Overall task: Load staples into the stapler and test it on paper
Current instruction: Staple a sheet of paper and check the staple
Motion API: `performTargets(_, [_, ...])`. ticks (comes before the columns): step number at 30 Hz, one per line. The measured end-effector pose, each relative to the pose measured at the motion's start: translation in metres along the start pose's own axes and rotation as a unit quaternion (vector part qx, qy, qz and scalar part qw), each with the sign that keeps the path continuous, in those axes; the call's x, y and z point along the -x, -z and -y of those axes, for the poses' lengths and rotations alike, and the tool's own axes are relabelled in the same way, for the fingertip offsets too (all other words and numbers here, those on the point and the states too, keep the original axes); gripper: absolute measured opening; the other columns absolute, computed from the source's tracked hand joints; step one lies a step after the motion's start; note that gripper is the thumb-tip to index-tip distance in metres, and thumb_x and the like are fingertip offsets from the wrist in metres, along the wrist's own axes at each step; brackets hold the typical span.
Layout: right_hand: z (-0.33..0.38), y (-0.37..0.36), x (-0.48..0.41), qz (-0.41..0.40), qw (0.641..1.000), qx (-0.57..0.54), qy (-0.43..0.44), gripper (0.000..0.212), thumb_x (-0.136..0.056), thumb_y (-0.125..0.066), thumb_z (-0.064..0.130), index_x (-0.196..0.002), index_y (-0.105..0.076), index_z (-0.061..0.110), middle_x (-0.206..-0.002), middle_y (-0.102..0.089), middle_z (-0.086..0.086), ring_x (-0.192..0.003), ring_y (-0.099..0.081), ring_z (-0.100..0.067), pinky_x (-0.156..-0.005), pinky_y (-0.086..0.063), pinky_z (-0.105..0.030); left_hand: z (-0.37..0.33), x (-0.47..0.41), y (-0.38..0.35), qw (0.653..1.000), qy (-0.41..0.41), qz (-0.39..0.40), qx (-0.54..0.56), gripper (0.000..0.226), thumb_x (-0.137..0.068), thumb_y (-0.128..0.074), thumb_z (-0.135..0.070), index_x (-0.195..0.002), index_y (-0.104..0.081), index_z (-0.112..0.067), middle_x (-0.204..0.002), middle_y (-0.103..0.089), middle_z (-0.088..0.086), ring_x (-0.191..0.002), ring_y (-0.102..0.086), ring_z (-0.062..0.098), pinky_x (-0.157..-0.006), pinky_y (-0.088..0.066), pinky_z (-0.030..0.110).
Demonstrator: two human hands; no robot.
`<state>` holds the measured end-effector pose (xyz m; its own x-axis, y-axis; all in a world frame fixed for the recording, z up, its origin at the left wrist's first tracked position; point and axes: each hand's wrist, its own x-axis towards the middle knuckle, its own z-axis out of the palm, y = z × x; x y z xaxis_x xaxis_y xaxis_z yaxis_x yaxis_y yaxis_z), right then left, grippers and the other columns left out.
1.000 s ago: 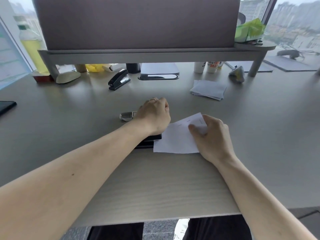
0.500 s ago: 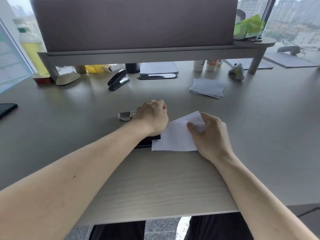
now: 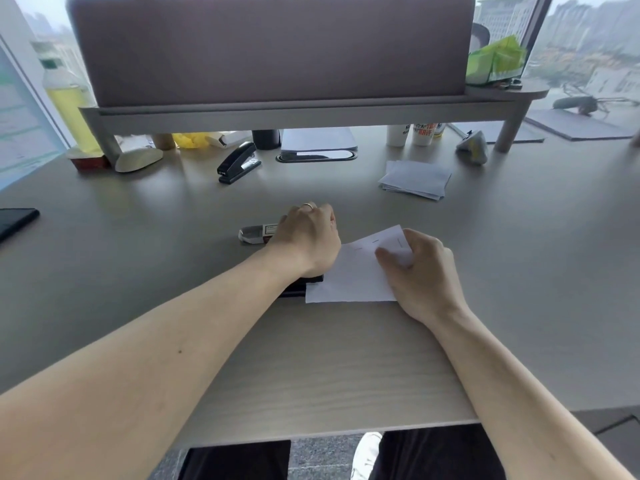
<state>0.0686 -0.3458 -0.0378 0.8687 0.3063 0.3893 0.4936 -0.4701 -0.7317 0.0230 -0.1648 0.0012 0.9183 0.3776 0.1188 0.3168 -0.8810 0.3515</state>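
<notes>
While the left hand [image 3: 308, 240] sits knuckles-up in the middle of the frame, its fingers [image 3: 320, 216] are curled tight together over the top of the black stapler [image 3: 301, 285]. Only the near end of that stapler peeks out below the wrist! It lies on the grey worktop [image 3: 519, 271], dead centre, and its front end is hidden, so whether it bites the sheet is impossible to say.

Just to the right lies the white sheet of paper [image 3: 349, 277], with its left edge tucked against the stapler and under the left hand. A few short staple marks [image 3: 375, 241] show near its far edge. The right hand [image 3: 424, 271] is on the sheet's right side with bent fingers, and the thumb [image 3: 384, 253] presses down on top of the paper, pinching it at that edge.

Poking out to the left of the left hand is a small opened staple box [image 3: 254, 234], touching or nearly touching the knuckles.

Further back, upper centre-left, a second stapler [image 3: 239, 162] stands alone. Over at upper right rests a stack of paper squares [image 3: 415, 178]. A dark phone [image 3: 15, 221] sits at the left edge, and a bottle [image 3: 67, 98] of yellow liquid stands in the upper left beside the raised shelf [image 3: 277, 114].
</notes>
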Motion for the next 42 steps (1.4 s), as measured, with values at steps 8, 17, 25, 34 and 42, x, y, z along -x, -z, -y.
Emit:
performTargets(8, [-0.0006,0.0004,0.0008,0.006,1.0,0.0,-0.003,0.023,-0.092,-0.067,0.021,-0.087,-0.067,-0.001,-0.079,-0.072,-0.017,-0.078,-0.062,-0.036,-0.064,-0.046,-0.034,-0.0026,0.0021,-0.0001,1.0,0.009,0.006,-0.025,0.032,-0.106,-0.033,-0.025,-0.118,-0.06,-0.012,-0.129,-0.06,0.015,-0.124,-0.05,0.036,-0.109,-0.04,0.046])
performTargets(17, [0.0022,0.0021,0.0027,0.011,1.0,0.0,-0.003,0.024,-0.094,-0.065,0.022,-0.085,-0.064,-0.001,-0.077,-0.067,-0.019,-0.072,-0.056,-0.033,-0.062,-0.044,-0.039,-0.0048,0.0042,-0.001,0.999,0.014,0.011,-0.031,0.034,-0.107,-0.031,-0.027,-0.12,-0.059,-0.013,-0.135,-0.056,0.013,-0.13,-0.045,0.035,-0.111,-0.038,0.045])
performTargets(25, [0.0029,0.0029,0.0028,0.009,1.0,-0.001,-0.004,0.025,-0.094,-0.065,0.023,-0.085,-0.064,0.0,-0.077,-0.065,-0.02,-0.076,-0.055,-0.036,-0.067,-0.047,-0.041,-0.0053,0.0037,-0.0029,0.999,0.014,0.014,-0.028,0.031,-0.107,-0.03,-0.029,-0.118,-0.056,-0.015,-0.134,-0.055,0.011,-0.131,-0.043,0.034,-0.111,-0.035,0.045])
performTargets(34, [0.0034,0.0023,0.0035,0.008,1.0,-0.006,-0.002,0.031,-0.095,-0.067,0.022,-0.078,-0.055,-0.002,-0.072,-0.059,-0.02,-0.064,-0.041,-0.027,-0.058,-0.033,-0.039,-0.0057,0.0053,-0.0057,0.997,-0.004,0.013,-0.071,0.034,-0.107,-0.028,-0.034,-0.122,-0.055,-0.018,-0.137,-0.055,0.007,-0.133,-0.043,0.03,-0.111,-0.032,0.043])
performTargets(42, [0.0018,0.0018,0.0021,0.009,1.0,-0.008,-0.003,0.028,-0.095,-0.067,0.021,-0.079,-0.057,-0.001,-0.071,-0.061,-0.017,-0.066,-0.047,-0.029,-0.056,-0.033,-0.035,-0.0042,0.0045,-0.0058,0.998,-0.017,0.006,-0.066,0.033,-0.107,-0.029,-0.036,-0.122,-0.054,-0.019,-0.136,-0.055,0.006,-0.131,-0.044,0.029,-0.108,-0.032,0.043])
